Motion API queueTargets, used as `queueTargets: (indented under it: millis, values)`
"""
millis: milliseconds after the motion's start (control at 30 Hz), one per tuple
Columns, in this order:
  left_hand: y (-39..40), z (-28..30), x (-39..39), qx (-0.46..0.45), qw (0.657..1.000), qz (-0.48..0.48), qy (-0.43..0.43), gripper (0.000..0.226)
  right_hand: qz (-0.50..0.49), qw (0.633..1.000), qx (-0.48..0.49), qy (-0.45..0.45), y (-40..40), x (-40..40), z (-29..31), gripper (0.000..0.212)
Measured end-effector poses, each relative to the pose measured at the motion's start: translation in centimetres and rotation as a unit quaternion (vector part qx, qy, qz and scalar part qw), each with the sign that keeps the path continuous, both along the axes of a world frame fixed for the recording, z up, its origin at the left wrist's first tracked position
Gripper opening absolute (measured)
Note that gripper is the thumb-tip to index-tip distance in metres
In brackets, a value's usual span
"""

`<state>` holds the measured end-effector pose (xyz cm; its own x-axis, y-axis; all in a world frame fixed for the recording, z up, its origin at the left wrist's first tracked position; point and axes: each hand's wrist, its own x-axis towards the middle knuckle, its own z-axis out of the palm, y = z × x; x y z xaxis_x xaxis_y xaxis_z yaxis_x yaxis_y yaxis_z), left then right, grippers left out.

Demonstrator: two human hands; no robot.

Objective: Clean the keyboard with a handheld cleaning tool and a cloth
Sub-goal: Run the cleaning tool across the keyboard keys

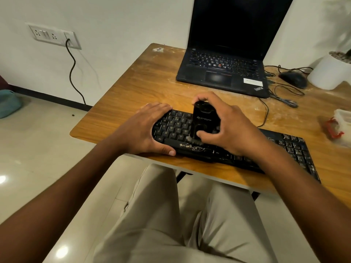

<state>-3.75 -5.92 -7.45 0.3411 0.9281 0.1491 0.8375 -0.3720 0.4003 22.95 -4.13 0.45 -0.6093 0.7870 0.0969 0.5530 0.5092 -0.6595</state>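
The right grip (228, 130) closes round the middle of the small, stiff, probably light cleaning tool (202, 120), upright on the keyboard (292, 147) at the near edge of the counter (144, 82), while the left grip (146, 130) clamps the keyboard's left end.

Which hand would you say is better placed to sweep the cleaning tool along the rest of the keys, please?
The right hand: it grips the cleaning tool, which stands on the keyboard. The left hand clasps the keyboard's left end, likely steadying it.
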Motion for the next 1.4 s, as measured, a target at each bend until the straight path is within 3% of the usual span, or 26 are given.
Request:
queueTargets:
  millis: [133,367,633,900,1167,1400]
  values:
    - [0.0,0.0,0.0,0.006,1.0,0.001,-0.001,0.132,0.001,0.997,-0.009,-0.076,0.3,2.5,1.6,0.068]
    - [0.1,-0.1,-0.1,0.004,1.0,0.002,0.001,0.134,0.001,0.998,0.029,0.059,-0.1,-0.7,-0.2,0.066]
    - [0.0,0.0,0.0,0.004,1.0,0.002,0.003,0.134,-0.001,0.998,-0.006,-0.058,0.3,2.8,1.2,0.069]
    - [0.0,0.0,-0.1,0.018,1.0,-0.007,0.002,0.133,0.021,0.998,0.03,0.059,0.3,-1.6,-0.5,0.065]
    - [0.1,0.0,0.0,0.002,1.0,0.001,0.006,0.135,-0.003,0.997,-0.015,-0.074,0.6,2.4,1.8,0.068]
    - [0.0,0.1,0.0,0.005,1.0,-0.005,-0.002,0.134,0.013,0.998,0.031,0.045,0.2,-1.2,0.1,0.066]
